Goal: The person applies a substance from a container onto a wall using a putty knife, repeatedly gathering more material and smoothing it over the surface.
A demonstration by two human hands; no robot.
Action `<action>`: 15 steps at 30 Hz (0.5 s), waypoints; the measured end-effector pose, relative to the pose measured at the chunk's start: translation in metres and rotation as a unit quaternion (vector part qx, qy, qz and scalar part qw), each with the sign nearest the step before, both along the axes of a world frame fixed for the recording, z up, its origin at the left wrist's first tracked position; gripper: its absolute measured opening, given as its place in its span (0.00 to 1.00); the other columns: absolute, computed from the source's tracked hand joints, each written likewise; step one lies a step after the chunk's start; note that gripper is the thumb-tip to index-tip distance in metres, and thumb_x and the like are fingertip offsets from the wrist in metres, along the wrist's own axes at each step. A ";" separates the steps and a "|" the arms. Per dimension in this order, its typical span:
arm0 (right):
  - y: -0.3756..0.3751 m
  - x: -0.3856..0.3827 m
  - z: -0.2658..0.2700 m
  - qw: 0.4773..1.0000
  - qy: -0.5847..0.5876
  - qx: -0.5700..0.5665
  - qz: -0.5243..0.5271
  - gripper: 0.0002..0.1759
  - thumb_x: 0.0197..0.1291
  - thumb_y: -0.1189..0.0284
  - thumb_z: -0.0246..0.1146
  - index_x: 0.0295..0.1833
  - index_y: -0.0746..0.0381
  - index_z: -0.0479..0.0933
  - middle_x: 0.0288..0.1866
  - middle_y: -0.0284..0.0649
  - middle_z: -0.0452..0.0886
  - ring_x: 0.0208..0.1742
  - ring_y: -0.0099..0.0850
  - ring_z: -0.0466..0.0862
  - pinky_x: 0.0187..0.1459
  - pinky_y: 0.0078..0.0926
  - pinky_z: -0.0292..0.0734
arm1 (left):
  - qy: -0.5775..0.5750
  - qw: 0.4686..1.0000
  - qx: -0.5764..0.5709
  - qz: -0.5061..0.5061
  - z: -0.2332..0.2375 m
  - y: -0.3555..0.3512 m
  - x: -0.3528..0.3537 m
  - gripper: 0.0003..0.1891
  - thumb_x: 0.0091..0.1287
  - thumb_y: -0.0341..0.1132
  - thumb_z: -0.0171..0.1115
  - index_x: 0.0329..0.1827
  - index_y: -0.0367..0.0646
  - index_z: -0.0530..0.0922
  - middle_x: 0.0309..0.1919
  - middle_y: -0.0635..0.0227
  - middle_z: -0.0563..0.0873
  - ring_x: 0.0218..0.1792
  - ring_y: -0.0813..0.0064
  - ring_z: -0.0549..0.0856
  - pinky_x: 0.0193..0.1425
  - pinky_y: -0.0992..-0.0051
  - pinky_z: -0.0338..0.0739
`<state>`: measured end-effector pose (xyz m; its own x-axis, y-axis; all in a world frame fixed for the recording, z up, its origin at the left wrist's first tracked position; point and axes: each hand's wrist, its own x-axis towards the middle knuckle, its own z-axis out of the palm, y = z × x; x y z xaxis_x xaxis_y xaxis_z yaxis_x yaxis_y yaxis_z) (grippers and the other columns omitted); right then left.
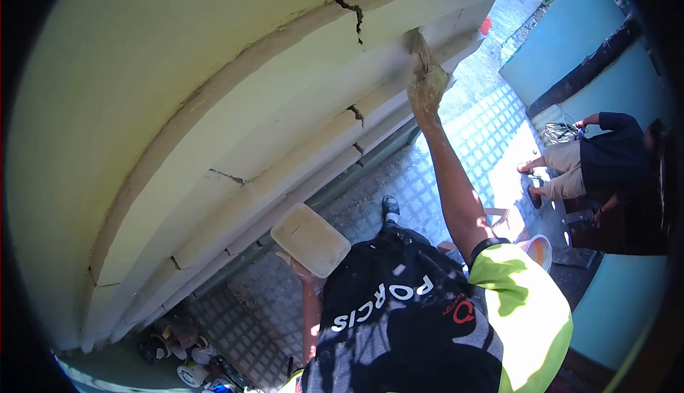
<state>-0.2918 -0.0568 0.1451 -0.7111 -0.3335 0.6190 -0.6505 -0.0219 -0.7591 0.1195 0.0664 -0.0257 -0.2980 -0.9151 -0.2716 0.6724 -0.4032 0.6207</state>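
Overhead, my right hand (427, 88) is closed around a thin flat tool (419, 45) whose edge meets the stepped moulding (299, 86). Pale residue covers the hand. Lower down, my left hand (296, 267) holds a pale rectangular tray (311, 240) from its edge; part of that hand is hidden beneath it. Dark cracks (353, 15) run across the moulding, one just left of the tool.
Another person (613, 152) in dark top and light shorts is at the right, near a teal wall (570, 44). A bucket (539, 252) stands by my right shoulder. Containers and tools (191, 364) lie at the lower left. Patterned paving (484, 136) stretches below.
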 end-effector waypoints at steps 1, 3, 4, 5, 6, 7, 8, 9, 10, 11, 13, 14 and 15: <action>0.006 0.008 -0.001 1.000 0.000 0.009 0.013 0.20 0.71 0.67 0.60 0.63 0.65 0.79 0.56 0.48 0.86 0.55 0.35 0.86 0.56 0.30 0.77 | -0.005 1.000 -0.007 0.005 -0.002 0.001 -0.005 0.47 0.67 0.77 0.29 0.79 0.52 0.58 0.70 0.62 0.74 0.65 0.56 0.78 0.66 0.52 0.78; 0.013 0.007 -0.004 1.000 -0.014 0.002 0.022 0.19 0.71 0.69 0.61 0.63 0.66 0.79 0.55 0.48 0.86 0.55 0.34 0.86 0.57 0.30 0.77 | 0.009 1.000 -0.008 0.008 -0.002 0.003 -0.011 0.48 0.66 0.78 0.29 0.79 0.53 0.58 0.70 0.62 0.73 0.66 0.57 0.78 0.66 0.53 0.77; 0.017 0.001 -0.006 0.999 -0.028 -0.016 0.018 0.19 0.71 0.69 0.61 0.62 0.67 0.79 0.54 0.47 0.87 0.53 0.32 0.86 0.57 0.29 0.77 | 0.028 1.000 -0.003 0.006 -0.001 0.004 -0.014 0.48 0.66 0.78 0.29 0.79 0.53 0.58 0.70 0.63 0.73 0.66 0.57 0.78 0.66 0.52 0.77; 0.022 -0.007 -0.009 0.998 -0.043 -0.034 0.014 0.19 0.70 0.69 0.62 0.61 0.68 0.79 0.52 0.46 0.87 0.52 0.31 0.85 0.57 0.28 0.76 | 0.046 0.999 0.003 0.003 0.000 0.003 -0.016 0.48 0.65 0.78 0.29 0.79 0.54 0.58 0.70 0.63 0.73 0.66 0.57 0.78 0.66 0.52 0.77; 0.025 -0.013 -0.011 0.997 -0.057 -0.051 0.009 0.19 0.70 0.69 0.63 0.61 0.69 0.79 0.50 0.45 0.88 0.51 0.29 0.85 0.57 0.27 0.76 | 0.035 0.999 0.020 0.010 0.000 0.002 -0.018 0.49 0.64 0.80 0.29 0.79 0.54 0.59 0.69 0.62 0.74 0.65 0.56 0.79 0.65 0.51 0.78; 0.021 -0.023 -0.010 0.994 -0.085 -0.068 -0.013 0.18 0.70 0.69 0.63 0.59 0.70 0.79 0.48 0.43 0.87 0.49 0.27 0.84 0.56 0.26 0.76 | 0.025 0.999 0.037 0.017 0.000 0.000 -0.021 0.51 0.62 0.81 0.30 0.78 0.53 0.60 0.68 0.62 0.75 0.63 0.55 0.80 0.63 0.50 0.80; 0.014 -0.030 -0.010 0.994 -0.073 -0.075 -0.006 0.18 0.70 0.70 0.63 0.60 0.70 0.79 0.48 0.43 0.88 0.48 0.27 0.84 0.56 0.26 0.77 | 0.014 0.998 0.055 0.024 0.001 0.000 -0.022 0.52 0.60 0.83 0.30 0.78 0.53 0.61 0.67 0.61 0.76 0.62 0.54 0.81 0.62 0.49 0.81; 0.007 -0.033 -0.006 0.995 -0.061 -0.082 0.001 0.18 0.70 0.70 0.62 0.60 0.69 0.79 0.49 0.44 0.88 0.48 0.27 0.84 0.55 0.26 0.77 | 0.011 0.998 0.051 0.020 0.001 0.000 -0.023 0.52 0.61 0.82 0.30 0.78 0.53 0.61 0.67 0.61 0.77 0.62 0.54 0.81 0.62 0.50 0.81; 0.003 -0.032 -0.003 0.995 -0.049 -0.089 0.008 0.18 0.70 0.71 0.62 0.61 0.69 0.79 0.49 0.44 0.88 0.48 0.27 0.84 0.55 0.26 0.77 | 0.008 0.999 0.046 0.016 0.001 -0.001 -0.023 0.52 0.61 0.82 0.29 0.78 0.53 0.61 0.67 0.61 0.77 0.62 0.54 0.81 0.62 0.50 0.81; -0.001 -0.024 -0.003 0.996 0.003 -0.087 0.005 0.18 0.70 0.73 0.62 0.62 0.68 0.79 0.51 0.44 0.88 0.48 0.27 0.85 0.54 0.25 0.77 | 0.005 0.999 0.041 0.011 0.002 -0.003 -0.024 0.52 0.61 0.82 0.29 0.77 0.53 0.61 0.67 0.61 0.77 0.62 0.54 0.81 0.62 0.50 0.81; 0.011 0.002 -0.004 0.999 -0.021 -0.027 0.043 0.18 0.70 0.73 0.62 0.62 0.67 0.79 0.51 0.44 0.88 0.50 0.26 0.85 0.54 0.25 0.78 | 0.009 0.999 0.031 0.004 0.014 -0.008 -0.029 0.51 0.62 0.82 0.29 0.77 0.53 0.61 0.67 0.62 0.77 0.62 0.54 0.81 0.62 0.50 0.81; 0.017 0.009 -0.005 0.998 -0.032 0.005 0.062 0.18 0.70 0.73 0.62 0.62 0.67 0.79 0.52 0.44 0.88 0.51 0.26 0.86 0.55 0.24 0.78 | 0.011 1.000 0.027 0.001 0.018 -0.010 -0.031 0.51 0.62 0.82 0.29 0.77 0.53 0.61 0.67 0.62 0.77 0.63 0.54 0.81 0.62 0.50 0.81; 0.017 0.012 -0.009 0.998 0.000 -0.016 0.063 0.16 0.70 0.73 0.61 0.60 0.67 0.81 0.51 0.43 0.88 0.48 0.25 0.85 0.52 0.23 0.78 | 0.015 1.000 0.024 -0.005 0.018 -0.011 -0.032 0.51 0.62 0.82 0.29 0.78 0.54 0.60 0.68 0.62 0.76 0.63 0.54 0.80 0.63 0.49 0.80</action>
<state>-0.2797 -0.0400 0.1364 -0.6645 -0.4006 0.6308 -0.6413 -0.1277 -0.7566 0.0875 0.0555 -0.0076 -0.3158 -0.8983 -0.3055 0.6855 -0.4386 0.5812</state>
